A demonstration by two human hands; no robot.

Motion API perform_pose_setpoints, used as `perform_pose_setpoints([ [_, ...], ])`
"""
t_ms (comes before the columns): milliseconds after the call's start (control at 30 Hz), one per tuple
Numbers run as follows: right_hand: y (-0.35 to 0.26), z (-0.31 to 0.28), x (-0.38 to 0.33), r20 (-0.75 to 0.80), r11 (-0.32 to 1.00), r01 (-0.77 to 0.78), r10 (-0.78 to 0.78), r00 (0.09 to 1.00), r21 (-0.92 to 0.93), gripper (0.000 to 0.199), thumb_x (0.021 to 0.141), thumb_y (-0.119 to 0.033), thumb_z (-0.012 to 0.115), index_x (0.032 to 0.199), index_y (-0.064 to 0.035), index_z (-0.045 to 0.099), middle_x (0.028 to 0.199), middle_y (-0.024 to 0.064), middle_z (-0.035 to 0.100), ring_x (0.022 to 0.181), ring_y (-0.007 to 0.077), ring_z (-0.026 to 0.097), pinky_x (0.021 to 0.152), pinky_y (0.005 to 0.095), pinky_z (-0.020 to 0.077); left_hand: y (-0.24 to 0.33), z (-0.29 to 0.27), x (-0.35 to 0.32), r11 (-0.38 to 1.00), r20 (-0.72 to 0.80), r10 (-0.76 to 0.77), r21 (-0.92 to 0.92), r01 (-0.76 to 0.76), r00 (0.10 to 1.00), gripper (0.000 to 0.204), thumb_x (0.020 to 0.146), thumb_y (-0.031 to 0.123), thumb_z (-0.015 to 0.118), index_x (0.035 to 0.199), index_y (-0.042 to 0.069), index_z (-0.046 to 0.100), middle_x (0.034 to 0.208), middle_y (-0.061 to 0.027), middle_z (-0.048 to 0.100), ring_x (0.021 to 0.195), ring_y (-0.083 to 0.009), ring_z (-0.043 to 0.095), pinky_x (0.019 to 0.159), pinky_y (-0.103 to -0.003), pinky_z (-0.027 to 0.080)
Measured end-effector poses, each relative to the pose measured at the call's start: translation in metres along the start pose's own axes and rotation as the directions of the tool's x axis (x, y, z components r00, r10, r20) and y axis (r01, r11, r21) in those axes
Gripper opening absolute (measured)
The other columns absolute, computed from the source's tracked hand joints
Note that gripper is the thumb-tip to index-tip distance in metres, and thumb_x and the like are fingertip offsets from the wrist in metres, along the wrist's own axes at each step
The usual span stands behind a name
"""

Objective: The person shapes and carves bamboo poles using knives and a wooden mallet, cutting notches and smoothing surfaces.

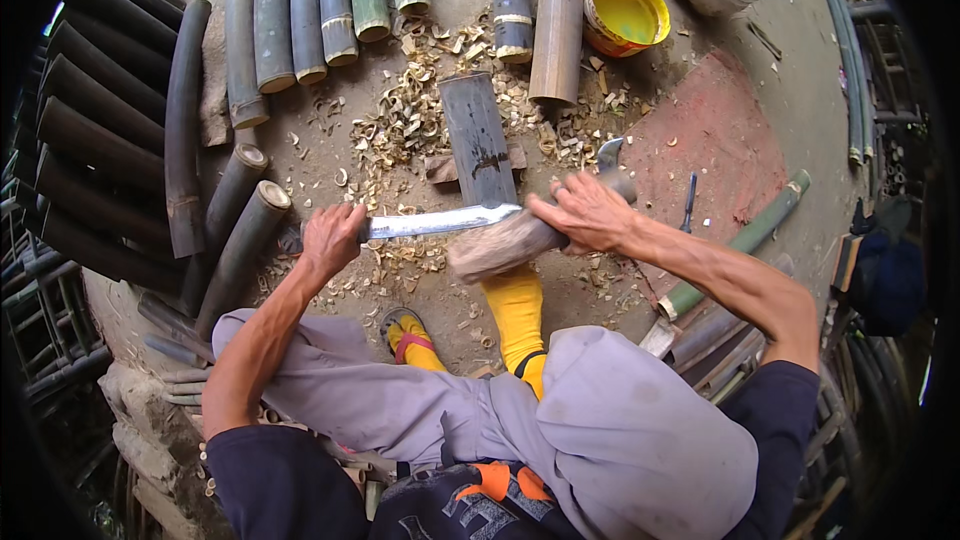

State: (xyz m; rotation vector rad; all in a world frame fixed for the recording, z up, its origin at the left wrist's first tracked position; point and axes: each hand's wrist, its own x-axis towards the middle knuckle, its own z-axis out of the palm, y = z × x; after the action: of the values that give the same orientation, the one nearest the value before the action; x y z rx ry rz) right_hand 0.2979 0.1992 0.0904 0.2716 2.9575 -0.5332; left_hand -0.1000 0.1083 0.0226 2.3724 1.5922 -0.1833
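While my left hand (333,237) grips the machete (440,221) handle,
my right hand (587,212) clasps a wooden mallet (503,245) over its blade.

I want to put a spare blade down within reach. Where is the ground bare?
Bare: the reddish ground patch right of the brown bamboo tube, below the yellow plastic tub. Crowded: pale wood chips around the upright dark bamboo slat; stacked bamboo poles fill the left.

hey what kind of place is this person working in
Probably an outdoor bamboo-working yard: cut bamboo poles lie on bare ground, wood chips are scattered about, and the left hand holds a long knife across a bamboo piece.
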Motion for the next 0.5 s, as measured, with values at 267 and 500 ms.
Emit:
perform_pose_setpoints([
  [267,-0.052,-0.019,0.014,-0.118,0.947,0.295,-0.281,0.953,0.127,0.063,0.072,-0.033,0.073,0.122,-0.0048,0.046,0.086,0.0106,0.059,0.073,0.0245,0.062,0.059,0.0345,0.0502,-0.003,0.003,0.0,1.0,-0.048,-0.007,0.006,0.007,0.999,0.02,0.068,0.005,0.062,0.084,0.009,0.052,0.073,-0.0083,0.057,0.073,-0.027,0.06,0.061,-0.041,0.042],
  [500,-0.075,-0.026,0.024,0.085,0.981,0.165,-0.174,0.981,0.104,0.062,0.073,-0.024,0.069,0.128,-0.0097,0.044,0.086,0.0122,0.059,0.074,0.0236,0.063,0.06,0.0364,0.0536,-0.003,0.001,-0.003,0.999,-0.061,-0.037,0.004,0.037,0.997,0.019,0.069,0.004,0.061,0.084,0.01,0.052,0.074,-0.0078,0.057,0.072,-0.0279,0.061,0.062,-0.041,0.043],
])
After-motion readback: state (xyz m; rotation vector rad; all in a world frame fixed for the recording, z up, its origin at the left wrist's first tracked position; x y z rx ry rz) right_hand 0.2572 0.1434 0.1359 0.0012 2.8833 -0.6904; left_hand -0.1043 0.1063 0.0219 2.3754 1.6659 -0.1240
